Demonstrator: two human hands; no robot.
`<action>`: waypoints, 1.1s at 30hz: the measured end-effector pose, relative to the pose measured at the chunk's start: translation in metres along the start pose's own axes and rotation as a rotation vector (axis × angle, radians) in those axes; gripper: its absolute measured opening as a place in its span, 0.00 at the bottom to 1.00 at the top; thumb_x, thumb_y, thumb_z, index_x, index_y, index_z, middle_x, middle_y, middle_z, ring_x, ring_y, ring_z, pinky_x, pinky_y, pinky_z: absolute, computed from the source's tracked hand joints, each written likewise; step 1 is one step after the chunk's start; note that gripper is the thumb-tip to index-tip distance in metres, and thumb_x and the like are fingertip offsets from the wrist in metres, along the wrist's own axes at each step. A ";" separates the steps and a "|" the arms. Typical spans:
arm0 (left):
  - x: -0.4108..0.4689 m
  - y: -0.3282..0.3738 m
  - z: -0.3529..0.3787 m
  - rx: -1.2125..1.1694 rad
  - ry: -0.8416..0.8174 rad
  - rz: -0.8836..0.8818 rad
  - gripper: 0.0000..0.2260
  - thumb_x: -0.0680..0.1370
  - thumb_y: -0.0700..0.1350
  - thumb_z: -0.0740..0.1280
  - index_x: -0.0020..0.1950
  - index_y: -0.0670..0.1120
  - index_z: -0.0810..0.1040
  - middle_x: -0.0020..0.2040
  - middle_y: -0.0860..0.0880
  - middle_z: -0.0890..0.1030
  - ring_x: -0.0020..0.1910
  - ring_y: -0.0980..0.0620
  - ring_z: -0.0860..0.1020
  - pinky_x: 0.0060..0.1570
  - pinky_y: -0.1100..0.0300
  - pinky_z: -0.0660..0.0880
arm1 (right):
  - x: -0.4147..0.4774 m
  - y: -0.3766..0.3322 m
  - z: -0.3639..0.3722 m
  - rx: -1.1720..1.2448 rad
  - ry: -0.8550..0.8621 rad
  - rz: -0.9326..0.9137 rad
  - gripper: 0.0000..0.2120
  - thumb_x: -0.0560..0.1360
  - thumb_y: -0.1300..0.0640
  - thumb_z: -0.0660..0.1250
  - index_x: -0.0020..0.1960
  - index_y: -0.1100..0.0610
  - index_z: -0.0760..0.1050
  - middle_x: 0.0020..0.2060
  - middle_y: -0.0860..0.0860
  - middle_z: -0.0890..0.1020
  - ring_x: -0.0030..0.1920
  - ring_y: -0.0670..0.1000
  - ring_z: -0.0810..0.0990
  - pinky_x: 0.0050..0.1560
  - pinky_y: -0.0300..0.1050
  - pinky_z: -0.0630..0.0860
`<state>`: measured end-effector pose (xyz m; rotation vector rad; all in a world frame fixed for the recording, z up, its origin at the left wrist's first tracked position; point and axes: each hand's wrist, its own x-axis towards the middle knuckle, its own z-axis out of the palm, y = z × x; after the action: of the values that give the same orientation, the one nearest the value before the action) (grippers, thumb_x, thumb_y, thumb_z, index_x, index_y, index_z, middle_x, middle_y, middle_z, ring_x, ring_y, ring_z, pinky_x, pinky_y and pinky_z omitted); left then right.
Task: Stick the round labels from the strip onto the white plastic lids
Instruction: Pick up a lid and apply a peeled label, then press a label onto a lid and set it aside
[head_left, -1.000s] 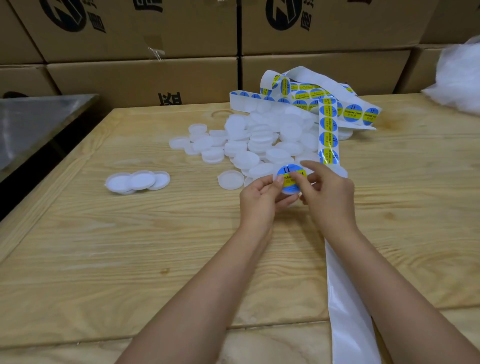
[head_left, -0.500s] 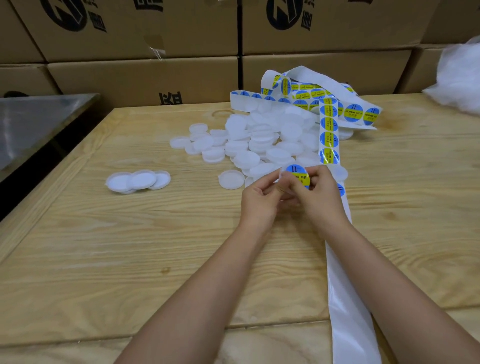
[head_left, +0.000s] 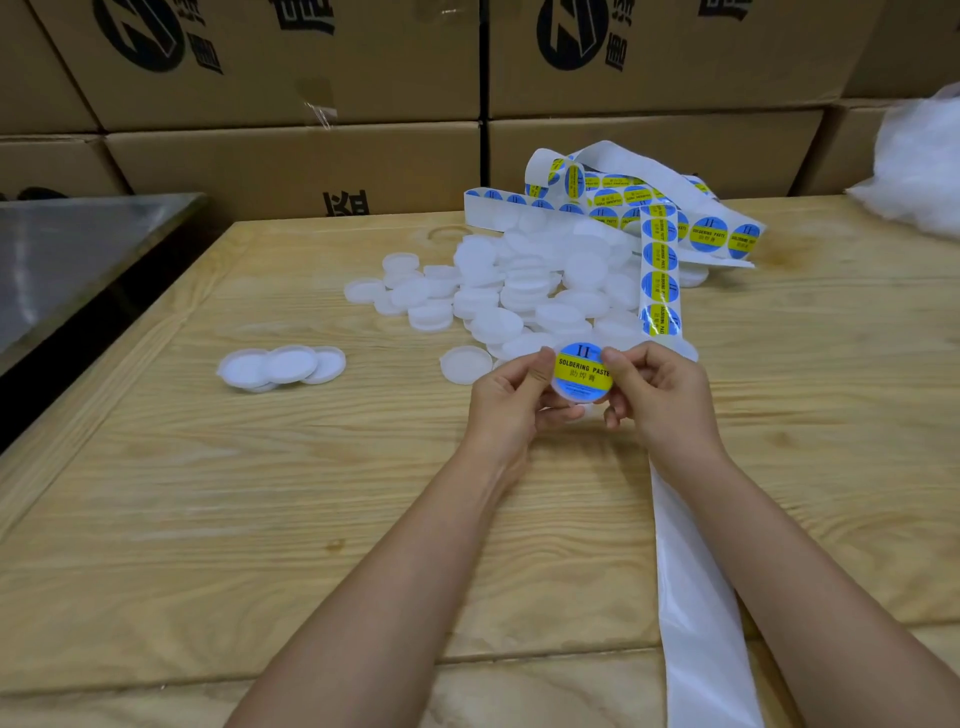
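Both hands hold one white lid with a blue and yellow round label (head_left: 581, 373) on its face, raised just above the table. My left hand (head_left: 511, 397) pinches its left edge with the thumb on the label. My right hand (head_left: 657, 392) pinches the right edge, thumb on the label too. The label strip (head_left: 660, 270) runs from a tangled heap at the back, past my right hand and down under my right forearm as bare backing (head_left: 696, 597). A pile of plain white lids (head_left: 524, 291) lies behind my hands.
Three white lids (head_left: 283, 366) lie overlapped at the left of the wooden table (head_left: 260, 519). Cardboard boxes (head_left: 291, 156) wall off the back. A metal surface (head_left: 67, 249) sits to the far left. A white plastic bag (head_left: 919, 166) lies at the back right.
The label has gone from being held at an angle between my fingers to lying flat on the lid, face up toward me. Both thumbs now sit on its edges.
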<state>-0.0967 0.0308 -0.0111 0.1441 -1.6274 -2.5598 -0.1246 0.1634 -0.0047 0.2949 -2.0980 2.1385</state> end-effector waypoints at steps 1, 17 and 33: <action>0.000 0.000 0.000 0.023 -0.008 0.005 0.10 0.78 0.46 0.63 0.46 0.42 0.81 0.35 0.47 0.84 0.33 0.52 0.82 0.31 0.63 0.78 | 0.000 0.000 0.001 0.013 0.025 0.019 0.14 0.76 0.58 0.66 0.34 0.60 0.70 0.18 0.48 0.71 0.18 0.47 0.67 0.21 0.39 0.68; 0.011 0.028 -0.034 0.610 0.286 0.417 0.02 0.74 0.46 0.71 0.44 0.48 0.83 0.41 0.56 0.83 0.42 0.61 0.79 0.45 0.67 0.75 | 0.017 -0.005 -0.037 -0.445 0.231 -0.067 0.13 0.76 0.49 0.64 0.42 0.59 0.78 0.34 0.50 0.82 0.35 0.49 0.77 0.42 0.47 0.73; 0.017 0.072 -0.185 1.631 0.885 0.319 0.09 0.75 0.41 0.65 0.50 0.40 0.83 0.47 0.36 0.81 0.48 0.35 0.76 0.51 0.47 0.68 | 0.026 0.011 -0.072 -0.977 -0.060 0.077 0.17 0.75 0.58 0.66 0.63 0.62 0.74 0.53 0.57 0.80 0.55 0.58 0.75 0.49 0.44 0.68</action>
<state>-0.0858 -0.1678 -0.0250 0.8197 -2.3466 -0.2514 -0.1563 0.2341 -0.0104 0.1522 -2.8840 0.9051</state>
